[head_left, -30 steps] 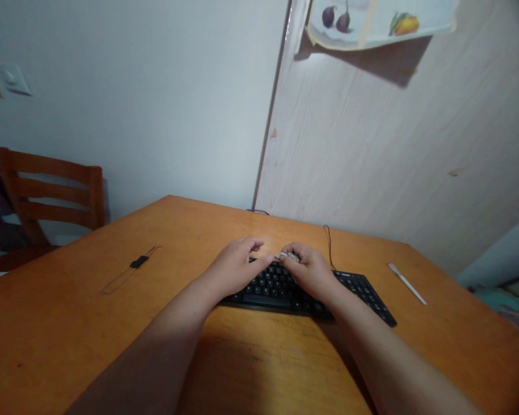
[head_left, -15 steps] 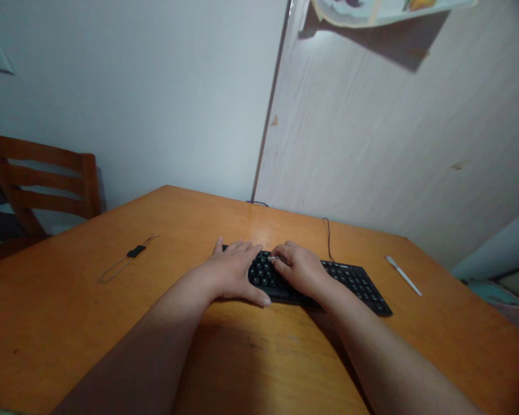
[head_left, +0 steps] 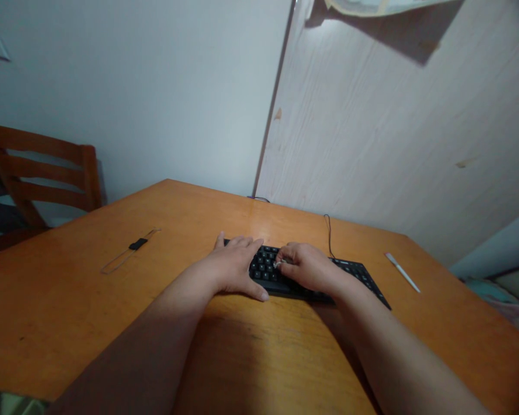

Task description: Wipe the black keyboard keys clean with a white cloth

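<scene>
A black keyboard (head_left: 263, 275) lies on the wooden table in front of me. My left hand (head_left: 233, 262) rests over its left end with the fingers spread, the thumb reaching along the near edge. Above the middle keys, my right hand (head_left: 307, 265) pinches a small whitish wad (head_left: 278, 264) between thumb and fingers, close to the key tops. What the wad is made of I cannot make out. The right hand and forearm hide part of the keyboard's right half.
On the table's left lies a thin wire loop with a black middle piece (head_left: 138, 244). A slim white stick (head_left: 403, 272), reddish at its far end, lies to the right. A dark cable (head_left: 329, 233) runs behind the keyboard. A wooden chair (head_left: 43, 167) stands at the left.
My right hand has shifted slightly right along the keys, still pinching the whitish wad. The left hand stays spread over the keyboard's left end. The view has tilted a little.
</scene>
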The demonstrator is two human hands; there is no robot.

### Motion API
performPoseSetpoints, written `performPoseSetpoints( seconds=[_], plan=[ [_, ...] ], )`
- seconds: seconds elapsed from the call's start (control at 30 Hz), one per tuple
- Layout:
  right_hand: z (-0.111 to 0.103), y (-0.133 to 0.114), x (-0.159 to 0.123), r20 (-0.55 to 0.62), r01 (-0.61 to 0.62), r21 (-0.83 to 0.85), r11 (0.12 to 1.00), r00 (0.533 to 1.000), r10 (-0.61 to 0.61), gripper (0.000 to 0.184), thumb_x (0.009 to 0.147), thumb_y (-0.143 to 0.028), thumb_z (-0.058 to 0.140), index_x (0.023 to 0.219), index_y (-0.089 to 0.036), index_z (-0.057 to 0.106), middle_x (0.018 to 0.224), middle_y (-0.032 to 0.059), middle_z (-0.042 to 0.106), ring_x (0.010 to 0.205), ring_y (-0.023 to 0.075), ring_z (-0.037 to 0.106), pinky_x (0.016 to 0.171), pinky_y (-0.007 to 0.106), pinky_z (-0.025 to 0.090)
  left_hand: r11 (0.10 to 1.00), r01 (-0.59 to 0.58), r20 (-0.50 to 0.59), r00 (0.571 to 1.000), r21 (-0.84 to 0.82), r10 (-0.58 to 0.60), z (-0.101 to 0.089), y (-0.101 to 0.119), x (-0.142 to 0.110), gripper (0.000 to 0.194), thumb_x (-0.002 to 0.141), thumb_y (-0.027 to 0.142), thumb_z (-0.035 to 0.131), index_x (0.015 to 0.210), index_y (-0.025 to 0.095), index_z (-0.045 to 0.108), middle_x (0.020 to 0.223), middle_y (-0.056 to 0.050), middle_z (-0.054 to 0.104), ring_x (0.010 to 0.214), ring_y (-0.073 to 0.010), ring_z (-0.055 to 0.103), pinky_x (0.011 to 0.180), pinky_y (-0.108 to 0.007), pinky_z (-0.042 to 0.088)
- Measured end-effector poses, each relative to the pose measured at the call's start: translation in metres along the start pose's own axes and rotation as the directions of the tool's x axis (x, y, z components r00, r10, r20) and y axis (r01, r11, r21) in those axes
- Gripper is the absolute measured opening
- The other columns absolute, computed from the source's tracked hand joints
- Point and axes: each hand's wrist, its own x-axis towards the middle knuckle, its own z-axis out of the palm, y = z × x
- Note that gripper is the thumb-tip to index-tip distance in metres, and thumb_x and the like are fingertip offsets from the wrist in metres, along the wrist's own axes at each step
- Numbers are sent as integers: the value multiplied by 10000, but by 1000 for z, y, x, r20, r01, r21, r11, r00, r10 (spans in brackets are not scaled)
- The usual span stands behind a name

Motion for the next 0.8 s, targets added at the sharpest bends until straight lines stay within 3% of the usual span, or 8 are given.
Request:
performPoseSetpoints(
  seconds=[0.33,0.5,0.7,0.8],
  plan=[
    [-7,-3,-8,74,-1,81,997,997,-5,80,728,-194,628,756,-228,694,645,-6,630,571,139,510,516,247,290,1000,4,-13,1000,-24,-5,-1,2,0,1283,449,831,663,1513,233,269,1518,-179,373,1400,-409,268,1123,-616,-22],
    [-12,-1,-12,183,-21,137,990,983,-4,70,734,-210,619,739,-228,687,594,-17,605,532,130,495,487,239,279,1000,5,-13,1000,-12,-5,0,2,1,1273,450,837,654,1508,239,273,1518,-183,371,1400,-399,277,1125,-607,-48],
    [-5,-5,-7,39,18,158,987,999,-25,86,761,-223,611,798,-222,688,682,-9,632,595,137,522,533,241,316,1000,-3,-18,1000,-12,2,0,2,1,1263,454,833,658,1500,226,294,1510,-183,383,1389,-411,282,1116,-629,-45],
    [-2,-8,-6,40,44,152,987,998,-51,85,764,-220,614,802,-221,690,711,-4,653,625,143,533,572,247,342,1000,6,-17,1000,-21,-6,0,3,1,1246,452,820,675,1494,244,306,1513,-175,382,1381,-411,296,1112,-631,-58]
  ],
)
